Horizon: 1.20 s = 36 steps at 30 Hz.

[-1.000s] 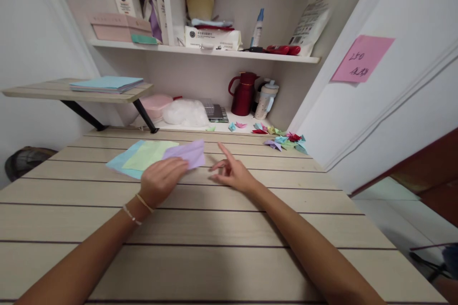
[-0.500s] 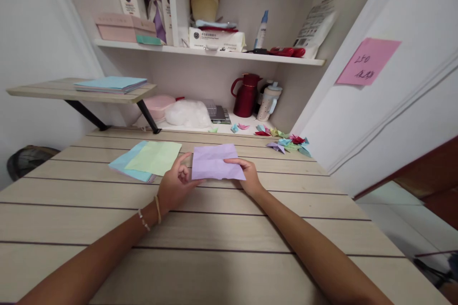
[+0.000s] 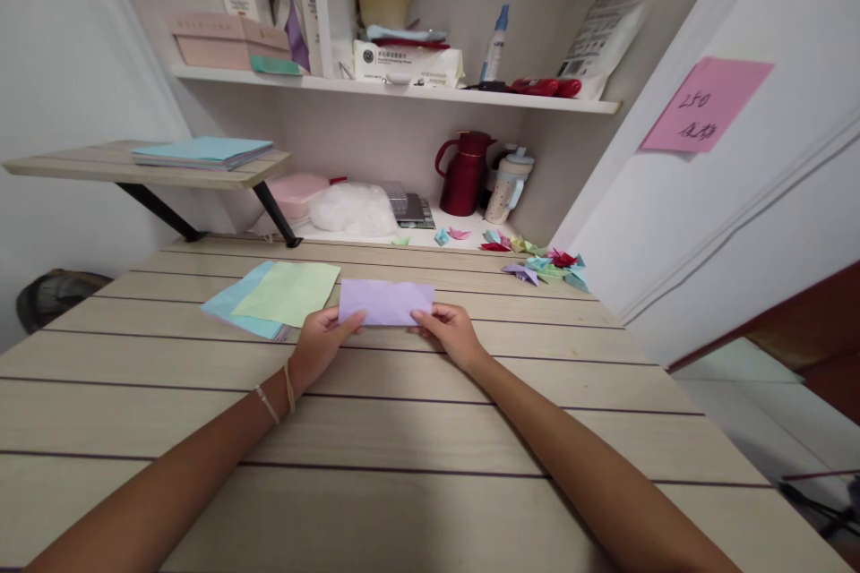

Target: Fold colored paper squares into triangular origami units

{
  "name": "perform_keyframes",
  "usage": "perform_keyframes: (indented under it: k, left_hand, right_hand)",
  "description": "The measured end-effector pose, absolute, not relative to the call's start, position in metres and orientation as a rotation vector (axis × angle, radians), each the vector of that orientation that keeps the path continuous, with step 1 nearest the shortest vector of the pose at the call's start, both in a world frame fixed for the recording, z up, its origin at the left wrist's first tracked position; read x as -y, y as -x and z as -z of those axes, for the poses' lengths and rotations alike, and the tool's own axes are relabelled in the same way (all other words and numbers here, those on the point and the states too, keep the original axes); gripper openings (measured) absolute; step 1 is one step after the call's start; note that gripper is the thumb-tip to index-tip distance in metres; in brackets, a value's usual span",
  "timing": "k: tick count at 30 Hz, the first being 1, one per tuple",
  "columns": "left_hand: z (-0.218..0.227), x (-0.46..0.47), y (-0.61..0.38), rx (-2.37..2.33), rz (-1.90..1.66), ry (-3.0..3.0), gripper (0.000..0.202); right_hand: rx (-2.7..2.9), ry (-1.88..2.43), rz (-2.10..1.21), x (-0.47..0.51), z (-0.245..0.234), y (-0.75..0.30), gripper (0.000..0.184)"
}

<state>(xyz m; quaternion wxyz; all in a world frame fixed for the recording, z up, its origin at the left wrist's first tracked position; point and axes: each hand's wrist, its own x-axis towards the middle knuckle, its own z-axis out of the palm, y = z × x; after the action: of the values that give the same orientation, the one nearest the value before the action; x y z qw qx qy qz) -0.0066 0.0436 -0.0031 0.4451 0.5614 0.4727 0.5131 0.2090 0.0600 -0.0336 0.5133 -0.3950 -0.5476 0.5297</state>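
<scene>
A sheet of purple paper (image 3: 387, 301), doubled into a wide rectangle, is held between both hands above the slatted desk (image 3: 430, 430). My left hand (image 3: 323, 338) pinches its lower left corner, thumb on the front and fingers behind. At the lower right corner my right hand (image 3: 451, 333) grips it the same way. Just left of the purple paper lie a light green sheet (image 3: 288, 291) and blue sheets (image 3: 232, 304) under it.
Several small folded paper pieces (image 3: 554, 267) lie at the desk's back right. A raised wooden shelf (image 3: 67, 159) carries a stack of blue paper (image 3: 202, 150). Behind stand a red jug (image 3: 465, 175), a patterned bottle (image 3: 509, 188) and a white fluffy bundle (image 3: 354, 209).
The purple paper has gone from a taller, creased sheet to a doubled rectangle. My left hand has closed on its left end; my right hand has shifted to the lower right corner.
</scene>
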Motion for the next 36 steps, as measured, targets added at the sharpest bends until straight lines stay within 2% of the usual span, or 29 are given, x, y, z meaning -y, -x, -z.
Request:
perform_keyframes:
  k: [3,6,8,11,15,21,26,28,33,36]
  left_hand:
    - [0.004,-0.043,0.001,-1.091,-1.337,-1.271,0.031]
    - [0.007,-0.044,0.0,-1.045,-1.375,-1.182,0.04]
    - [0.009,-0.046,0.001,-1.031,-1.396,-1.139,0.043]
    - [0.01,-0.047,0.004,-1.005,-1.416,-1.117,0.037]
    - [0.009,-0.044,0.003,-0.971,-1.338,-1.143,0.027]
    - [0.007,-0.038,-0.003,-0.982,-1.165,-1.212,0.032]
    - [0.014,-0.042,0.0,-0.87,-1.108,-1.2,0.039]
    - [0.017,-0.043,0.001,-0.846,-1.084,-1.209,0.044]
    - [0.018,-0.044,0.001,-0.914,-1.112,-1.243,0.036]
    - [0.016,-0.042,0.0,-1.03,-1.141,-1.296,0.026]
  right_hand:
    - [1.257,0.893,-1.286,-0.058,0.031,-0.207,0.032]
    - [1.279,0.883,-1.244,-0.054,0.024,-0.207,0.06]
    - [1.323,0.881,-1.223,-0.051,0.021,-0.207,0.067]
    - [1.356,0.863,-1.213,-0.05,0.021,-0.207,0.067]
    - [1.367,0.845,-1.213,-0.05,0.024,-0.206,0.077]
    - [1.756,0.845,-1.229,-0.044,0.024,-0.205,0.043]
    - [1.918,0.867,-1.167,-0.043,0.025,-0.205,0.064]
    - [1.92,0.898,-1.132,-0.045,0.027,-0.204,0.065]
    - [1.785,0.911,-1.052,-0.049,0.028,-0.203,0.033]
    - [1.653,0.889,-1.017,-0.051,0.027,-0.204,0.021]
